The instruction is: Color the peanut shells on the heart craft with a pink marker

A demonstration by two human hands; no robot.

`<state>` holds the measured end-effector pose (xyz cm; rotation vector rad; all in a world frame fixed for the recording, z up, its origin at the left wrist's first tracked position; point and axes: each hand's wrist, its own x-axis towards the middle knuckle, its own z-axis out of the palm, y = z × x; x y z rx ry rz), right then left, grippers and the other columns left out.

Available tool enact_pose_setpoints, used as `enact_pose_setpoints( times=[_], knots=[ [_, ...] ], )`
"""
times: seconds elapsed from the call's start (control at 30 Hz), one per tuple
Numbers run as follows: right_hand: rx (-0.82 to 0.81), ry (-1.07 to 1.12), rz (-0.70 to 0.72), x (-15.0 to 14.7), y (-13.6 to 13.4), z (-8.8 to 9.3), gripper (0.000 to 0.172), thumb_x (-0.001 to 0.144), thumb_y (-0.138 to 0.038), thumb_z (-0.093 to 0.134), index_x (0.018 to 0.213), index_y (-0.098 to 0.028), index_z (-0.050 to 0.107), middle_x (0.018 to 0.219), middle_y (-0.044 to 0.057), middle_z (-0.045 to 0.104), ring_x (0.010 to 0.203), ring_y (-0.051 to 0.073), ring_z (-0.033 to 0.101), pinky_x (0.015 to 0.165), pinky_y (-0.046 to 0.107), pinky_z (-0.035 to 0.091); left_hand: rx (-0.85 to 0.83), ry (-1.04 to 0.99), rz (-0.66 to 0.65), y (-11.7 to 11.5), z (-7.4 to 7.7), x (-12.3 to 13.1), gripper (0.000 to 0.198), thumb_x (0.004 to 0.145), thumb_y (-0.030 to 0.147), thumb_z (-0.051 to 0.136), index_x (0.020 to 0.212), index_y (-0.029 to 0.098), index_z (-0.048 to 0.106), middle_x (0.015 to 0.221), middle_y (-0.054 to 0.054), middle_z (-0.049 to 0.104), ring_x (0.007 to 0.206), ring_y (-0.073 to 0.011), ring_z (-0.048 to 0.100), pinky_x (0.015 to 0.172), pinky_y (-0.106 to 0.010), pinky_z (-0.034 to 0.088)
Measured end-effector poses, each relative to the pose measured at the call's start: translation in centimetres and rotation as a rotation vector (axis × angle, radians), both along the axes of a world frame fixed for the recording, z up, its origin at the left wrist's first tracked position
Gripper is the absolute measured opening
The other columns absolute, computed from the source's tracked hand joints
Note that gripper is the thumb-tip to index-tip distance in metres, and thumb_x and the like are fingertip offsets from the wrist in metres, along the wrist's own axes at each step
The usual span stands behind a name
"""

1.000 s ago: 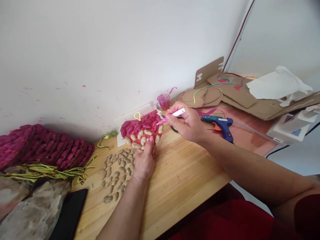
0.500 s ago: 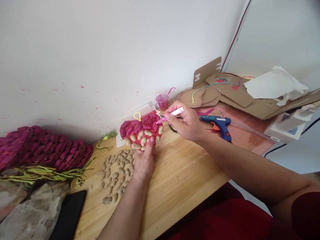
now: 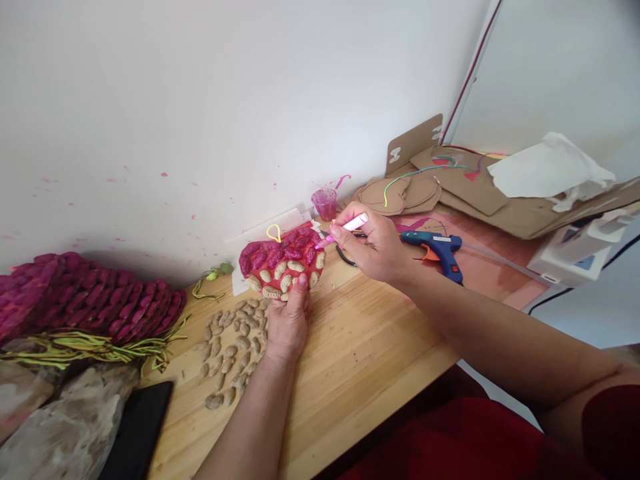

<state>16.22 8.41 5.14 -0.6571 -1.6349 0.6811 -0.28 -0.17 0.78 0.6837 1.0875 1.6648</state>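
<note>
Being gripped at its lower end by the left hand (image 3: pixel 290 321), the heart (image 3: pixel 284 259) is held up over the table (image 3: pixel 360 347), just in front of a white sheet (image 3: pixel 241 283); the thumb is laid on its face, while the other fingers are mostly hidden behind it. Its upper part is covered in pink peanuts, its lower part in tan ones, and it is topped by a yellow loop (image 3: pixel 269 229). A marker (image 3: pixel 356 223) is pinched in the fingers of the right hand (image 3: pixel 373 248), its pink tip held at the heart's right edge; whether contact is made cannot be told. Loose peanuts (image 3: pixel 243 342) are scattered beside the left wrist. A stained cup (image 3: pixel 325 204) is set near the wall (image 3: pixel 200 100), and a glue gun (image 3: pixel 445 252) is placed beyond the right hand, near cardboard (image 3: pixel 480 192). At far left, a pink stack (image 3: pixel 110 293) is fringed by yellow strings (image 3: pixel 85 345).
</note>
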Motion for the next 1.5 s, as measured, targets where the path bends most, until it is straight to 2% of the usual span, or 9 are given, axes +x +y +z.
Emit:
enact_pose_setpoints(
  times=[0.1,0.43,0.83,1.03,1.33,1.4,1.5],
  knots=[
    [0.0,0.01,0.018,0.0,-0.1,0.0,0.03,0.097,-0.051,0.07,0.09,-0.023,0.061,0.075,-0.001,0.06,0.066,0.014,0.052,0.058,0.027,0.043,0.048,0.055,0.02,0.0,0.1,0.1,0.056,0.07,0.042,0.095,0.072,0.023,0.042,0.058,0.011,0.033,0.049,-0.007,0.026,0.047,-0.024,0.02],
    [-0.014,0.009,0.039,-0.1,0.0,0.0,0.031,0.097,-0.052,0.068,0.092,-0.023,0.06,0.077,0.0,0.061,0.07,0.015,0.056,0.064,0.029,0.046,0.022,0.034,-0.009,-0.1,0.3,0.1,0.059,0.071,0.042,0.094,0.069,0.023,0.038,0.055,0.011,0.032,0.046,-0.0055,0.024,0.045,-0.023,0.02],
    [0.029,0.029,0.037,-0.7,-0.4,-0.5,0.026,0.099,-0.048,0.068,0.093,-0.023,0.06,0.079,0.001,0.062,0.073,0.016,0.056,0.066,0.031,0.044,-0.025,-0.155,-0.042,-0.1,1.0,-0.2,0.063,0.066,0.038,0.098,0.073,0.022,0.037,0.056,0.013,0.028,0.044,-0.0035,0.022,0.042,-0.016,0.02],
    [0.098,-0.017,0.075,-1.0,-1.1,-0.2,0.017,0.101,-0.037,0.064,0.091,-0.023,0.061,0.079,0.001,0.064,0.075,0.017,0.057,0.067,0.032,0.042,-0.08,-0.277,-0.093,0.0,0.8,-0.6,0.065,0.069,0.037,0.097,0.072,0.023,0.033,0.055,0.013,0.023,0.045,-0.0043,0.019,0.04,-0.016,0.019],
    [0.016,0.026,0.099,-0.7,-0.1,-0.6,0.033,0.1,-0.056,0.064,0.093,-0.024,0.06,0.078,0.0,0.061,0.07,0.016,0.053,0.064,0.031,0.042,-0.077,-0.296,-0.147,-0.2,0.7,-0.7,0.065,0.074,0.037,0.094,0.072,0.023,0.03,0.053,0.013,0.021,0.044,-0.0047,0.017,0.04,-0.017,0.019],
    [0.026,0.025,0.103,-0.7,-0.3,-0.5,0.032,0.1,-0.056,0.063,0.093,-0.024,0.06,0.078,0.0,0.061,0.07,0.016,0.053,0.065,0.032,0.043,-0.079,-0.294,-0.153,-0.2,0.8,-0.7,0.065,0.074,0.037,0.093,0.072,0.023,0.03,0.052,0.013,0.021,0.044,-0.0048,0.017,0.04,-0.017,0.019],
    [0.084,0.006,0.109,-0.8,-0.7,-0.2,0.025,0.101,-0.046,0.064,0.092,-0.023,0.061,0.08,0.001,0.063,0.072,0.016,0.056,0.068,0.033,0.043,-0.085,-0.301,-0.149,-0.1,0.8,-0.8,0.065,0.073,0.037,0.094,0.072,0.023,0.031,0.052,0.013,0.02,0.044,-0.0048,0.016,0.04,-0.017,0.018]
  ],
)
